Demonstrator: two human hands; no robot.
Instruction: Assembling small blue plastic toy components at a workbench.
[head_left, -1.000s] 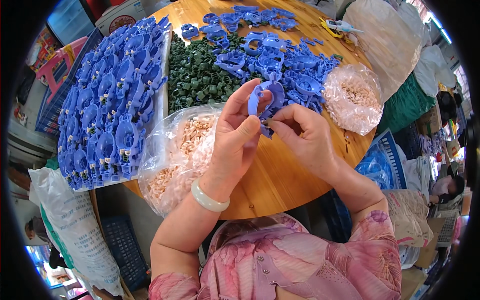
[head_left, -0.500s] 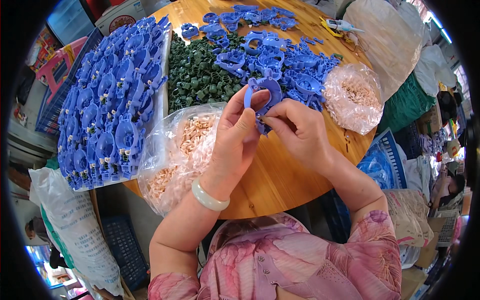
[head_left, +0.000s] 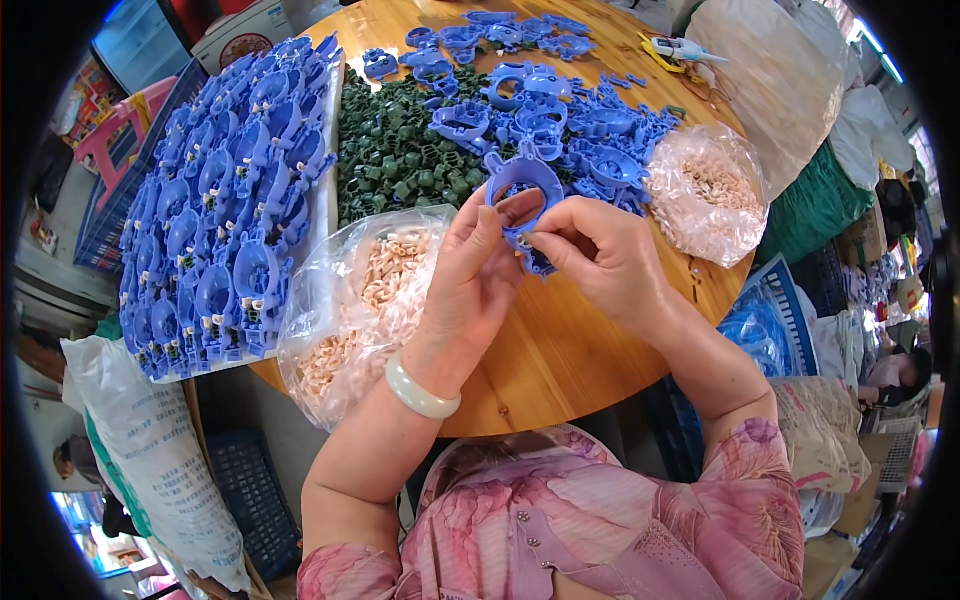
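— Left hand (head_left: 470,285)?
— Closed around blue plastic ring part (head_left: 523,180), raised over round wooden table (head_left: 560,350).
— Right hand (head_left: 600,255)?
— Pinching same part's lower end, beside bag of beige pieces (head_left: 360,300).

Lower half of the blue plastic ring part (head_left: 524,180) hidden behind the left hand (head_left: 470,280) and right hand (head_left: 600,260); whatever sits pinched between the fingertips too small to tell. Beige pieces blurred inside the near clear bag (head_left: 350,300) and the far clear bag (head_left: 710,190). Round wooden table (head_left: 560,350) partly buried under piles.
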